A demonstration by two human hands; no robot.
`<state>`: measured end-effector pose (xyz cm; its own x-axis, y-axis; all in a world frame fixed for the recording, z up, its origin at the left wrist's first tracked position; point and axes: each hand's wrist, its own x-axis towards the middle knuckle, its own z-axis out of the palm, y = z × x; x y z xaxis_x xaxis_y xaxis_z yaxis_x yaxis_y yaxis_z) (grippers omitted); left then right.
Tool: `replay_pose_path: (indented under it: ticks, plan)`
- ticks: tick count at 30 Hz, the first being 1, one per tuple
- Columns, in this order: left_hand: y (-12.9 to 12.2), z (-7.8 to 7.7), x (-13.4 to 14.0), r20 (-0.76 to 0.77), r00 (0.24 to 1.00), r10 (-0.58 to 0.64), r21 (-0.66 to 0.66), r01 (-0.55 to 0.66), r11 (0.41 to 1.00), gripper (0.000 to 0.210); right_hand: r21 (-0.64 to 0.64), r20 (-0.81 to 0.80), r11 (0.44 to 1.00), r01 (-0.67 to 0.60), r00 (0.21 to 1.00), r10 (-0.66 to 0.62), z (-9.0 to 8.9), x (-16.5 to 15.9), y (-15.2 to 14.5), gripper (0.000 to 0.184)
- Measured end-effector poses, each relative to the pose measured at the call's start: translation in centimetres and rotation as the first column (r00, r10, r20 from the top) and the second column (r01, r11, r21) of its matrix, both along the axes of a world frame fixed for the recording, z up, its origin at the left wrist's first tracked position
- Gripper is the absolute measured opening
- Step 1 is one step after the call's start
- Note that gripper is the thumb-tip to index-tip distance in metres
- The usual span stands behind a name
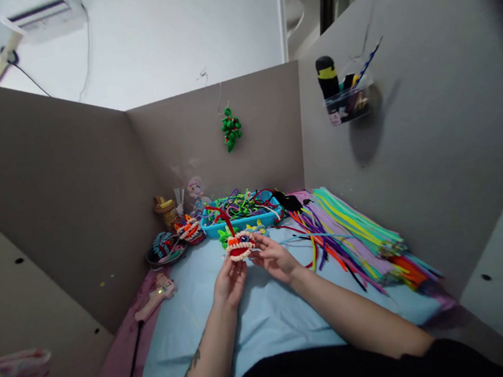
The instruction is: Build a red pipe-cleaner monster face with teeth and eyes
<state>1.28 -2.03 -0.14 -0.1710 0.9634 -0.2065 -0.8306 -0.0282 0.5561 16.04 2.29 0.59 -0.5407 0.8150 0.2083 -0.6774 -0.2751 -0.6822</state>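
Observation:
Both my hands hold a small pipe-cleaner lion-dance-style head [241, 249], red and orange with fuzzy white trim around its mouth. My left hand [231, 281] grips it from the lower left, its fingers partly hidden behind it. On the right side my right hand [274, 258] has its fingers closed on the edge. A red pipe-cleaner strand [225, 217] rises above the piece. Just behind it sit a green fuzzy piece [224, 237] and a yellow-and-blue one [257, 229].
A blue tray [220, 231] of tangled pipe cleaners stands at the back. Bundles of coloured pipe cleaners [351, 231] lie right. On the left are a similar finished head [189, 230], a dark bowl [167, 260] and a corded pink glue gun [155, 296]. Grey partitions [249, 170] enclose the table.

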Motion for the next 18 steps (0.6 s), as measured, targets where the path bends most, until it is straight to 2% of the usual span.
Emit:
replay_pose_path:
  ticks: [4, 10, 18]
  plan:
    - [-0.15, 0.17, 0.08, 0.017, 1.0, -0.021, 0.025, 0.02, 0.999, 0.019, -0.003, -0.008, 1.0, 0.027, 1.0, -0.027, -0.18, 0.01, 0.04, 0.053]
    - [-0.4, 0.07, 0.25, -0.142, 0.987, -0.072, 0.164, 0.095, 0.982, 0.029, -0.003, -0.01, 0.998, 0.058, 0.998, -0.058, -0.01, -0.17, -0.16, 0.048]
    - [-0.33, -0.24, 0.28, -0.195, 0.981, -0.022, 0.161, 0.055, 0.985, 0.044, -0.017, -0.024, 0.997, 0.075, 0.997, -0.076, 0.02, -0.25, 0.12, 0.049]
